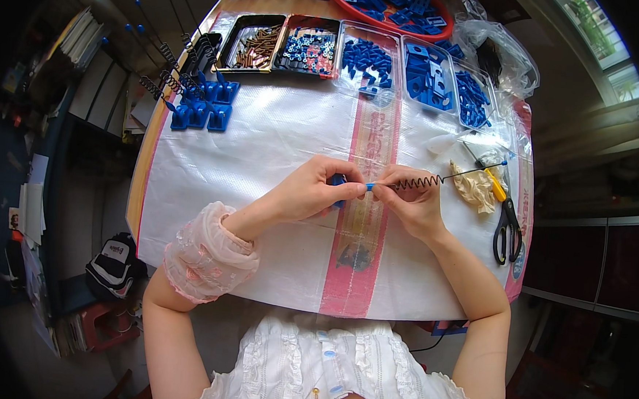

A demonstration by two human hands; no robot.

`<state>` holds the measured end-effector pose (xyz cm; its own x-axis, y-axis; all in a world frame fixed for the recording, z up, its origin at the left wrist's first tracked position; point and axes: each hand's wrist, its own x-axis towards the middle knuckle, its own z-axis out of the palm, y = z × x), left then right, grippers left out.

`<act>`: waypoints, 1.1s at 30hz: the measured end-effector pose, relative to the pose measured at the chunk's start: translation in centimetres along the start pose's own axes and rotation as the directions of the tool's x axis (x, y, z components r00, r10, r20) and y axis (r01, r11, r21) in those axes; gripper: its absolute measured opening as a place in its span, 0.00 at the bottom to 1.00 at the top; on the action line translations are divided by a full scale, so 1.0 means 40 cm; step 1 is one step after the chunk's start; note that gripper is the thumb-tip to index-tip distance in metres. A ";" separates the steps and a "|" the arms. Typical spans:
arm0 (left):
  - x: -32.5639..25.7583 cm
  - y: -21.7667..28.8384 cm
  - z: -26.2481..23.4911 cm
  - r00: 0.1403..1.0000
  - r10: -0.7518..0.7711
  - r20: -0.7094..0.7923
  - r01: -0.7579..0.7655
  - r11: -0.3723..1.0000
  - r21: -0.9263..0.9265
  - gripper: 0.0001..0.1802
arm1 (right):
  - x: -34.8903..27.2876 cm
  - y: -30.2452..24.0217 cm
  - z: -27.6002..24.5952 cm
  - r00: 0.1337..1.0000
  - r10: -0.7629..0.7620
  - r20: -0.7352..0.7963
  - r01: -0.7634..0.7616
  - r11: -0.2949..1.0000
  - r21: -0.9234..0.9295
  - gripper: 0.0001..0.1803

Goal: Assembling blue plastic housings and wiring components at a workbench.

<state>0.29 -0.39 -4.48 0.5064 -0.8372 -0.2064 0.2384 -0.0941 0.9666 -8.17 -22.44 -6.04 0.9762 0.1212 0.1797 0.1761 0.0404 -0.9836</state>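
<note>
Left hand (310, 191) clasping blue base (338, 179), right hand (414, 207) alongside pinching spring (421, 182); apparently joining both, next needing steady push.

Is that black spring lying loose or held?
Held: the black spring projects past the right hand, whose thumb and finger are pinched together.

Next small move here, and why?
Probably ease the black spring toward the blue piece, pushing the near end straight in. The right hand pinches the spring, the left hand holds the piece, and a small blue part sits between their fingertips. At the far left, springs appear to rise from similar blue bases.
</note>
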 end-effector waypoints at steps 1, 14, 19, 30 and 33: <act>-0.001 0.003 0.004 1.000 0.005 -0.011 -0.005 1.000 0.021 0.11 | 0.000 -0.001 0.002 1.000 -0.003 -0.009 0.003 1.000 0.002 0.02; 0.002 -0.010 0.011 0.982 0.169 -0.081 -0.149 0.966 0.211 0.10 | -0.002 -0.004 0.003 1.000 0.007 -0.031 -0.008 1.000 -0.023 0.02; -0.002 0.005 0.012 0.994 0.087 -0.061 -0.074 0.980 0.185 0.10 | -0.002 -0.002 -0.002 1.000 0.001 -0.017 -0.002 0.999 -0.053 0.02; 0.000 -0.006 0.007 0.996 0.083 -0.034 -0.078 0.988 0.135 0.11 | -0.003 0.002 0.000 1.000 0.016 -0.026 -0.016 1.000 -0.006 0.02; -0.002 -0.002 0.011 0.992 0.112 -0.054 -0.101 0.980 0.170 0.11 | -0.003 0.001 0.000 1.000 0.004 -0.022 -0.004 1.000 -0.014 0.02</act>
<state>-0.13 -0.54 -4.48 0.5736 -0.8124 -0.1048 0.0416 -0.0989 0.9942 -8.29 -22.43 -6.09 0.9794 0.0997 0.1755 0.1737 0.0261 -0.9845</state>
